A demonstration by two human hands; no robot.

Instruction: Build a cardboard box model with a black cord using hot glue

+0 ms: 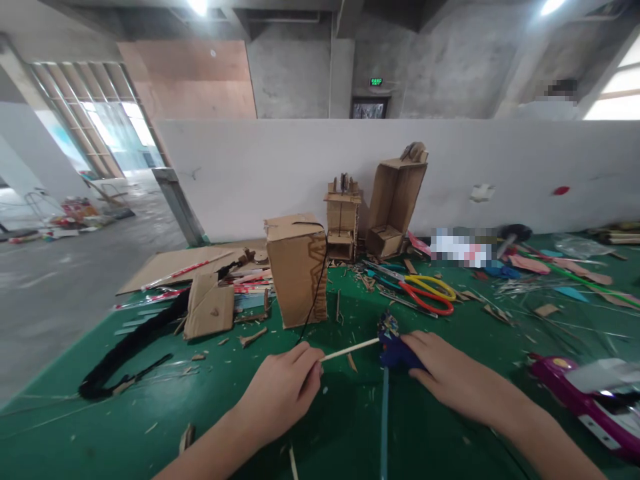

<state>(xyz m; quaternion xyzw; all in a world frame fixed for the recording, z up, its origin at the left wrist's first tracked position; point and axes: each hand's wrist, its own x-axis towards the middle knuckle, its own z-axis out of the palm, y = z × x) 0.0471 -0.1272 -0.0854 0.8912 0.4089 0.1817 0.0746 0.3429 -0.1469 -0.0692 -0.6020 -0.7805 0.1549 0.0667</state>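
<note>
My left hand [287,380] pinches a thin pale wooden stick [350,349] that points right. The stick's far end meets the crusted nozzle end of a dark blue hot glue gun [399,353]. Around the glue gun's body my right hand [445,373] is closed, hiding much of it. Below the gun a narrow grey-blue strip [384,423] runs toward me; whether it is attached I cannot tell. Just beyond my left hand stands an upright cardboard box [296,273] with a black cord [314,303] hanging down its side.
Behind are two open cardboard structures [342,223] [397,200]. Scissors with red and yellow handles [427,293] lie right of centre. A black fuzzy strip [135,340] and cardboard piece [210,307] are left, a magenta device [585,400] right. Scraps litter the green tabletop [330,427].
</note>
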